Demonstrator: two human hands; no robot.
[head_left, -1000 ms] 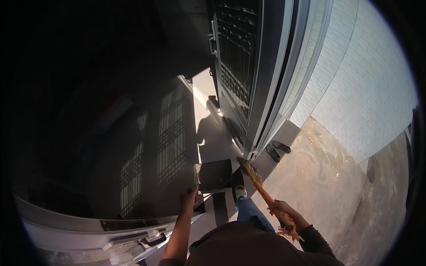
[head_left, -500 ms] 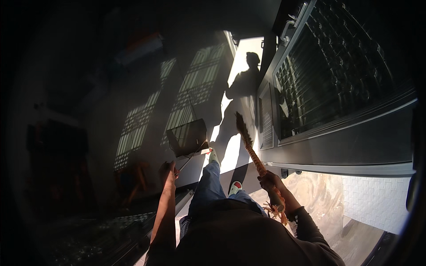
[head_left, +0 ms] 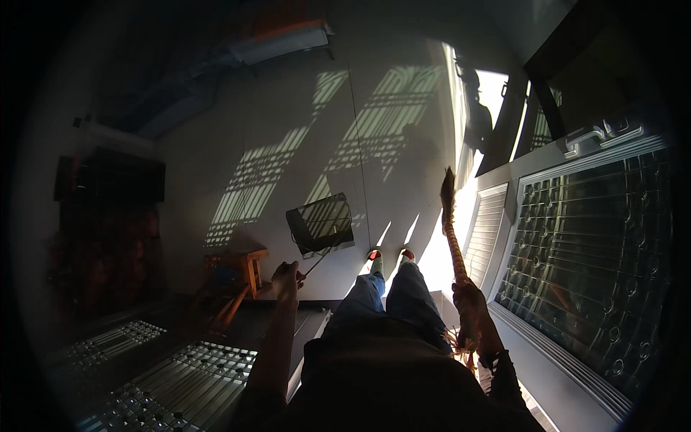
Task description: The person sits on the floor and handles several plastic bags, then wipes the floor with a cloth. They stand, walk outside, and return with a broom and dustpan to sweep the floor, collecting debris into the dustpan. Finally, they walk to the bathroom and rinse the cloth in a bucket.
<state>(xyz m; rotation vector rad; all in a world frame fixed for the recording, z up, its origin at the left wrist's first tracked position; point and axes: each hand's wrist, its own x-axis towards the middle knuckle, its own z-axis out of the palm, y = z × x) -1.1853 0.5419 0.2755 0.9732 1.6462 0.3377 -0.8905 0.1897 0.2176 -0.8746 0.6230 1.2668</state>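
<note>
My left hand (head_left: pixel 287 279) is closed around the thin handle of a dark dustpan (head_left: pixel 322 223), which hangs low just above or on the floor, left of my feet; I cannot tell which. In my right hand (head_left: pixel 468 308) is a bound straw broom (head_left: pixel 454 248), held near its frayed end. Its dark bristle tip points away from me, toward the sunlit strip at the right. Both hands are in shade, so single fingers are hard to make out.
An orange-brown wooden stool (head_left: pixel 250 272) stands left of my left hand. At the right is a door (head_left: pixel 590 237) with patterned glass and a handle. Another glazed door panel (head_left: pixel 183 381) lies at lower left. Sunlight stripes the grey floor (head_left: pixel 389 173).
The view has turned, and the right door now shows farther down. My feet stand side by side on the indoor floor; earlier one trailed. The dustpan and broom stay in my hands.
</note>
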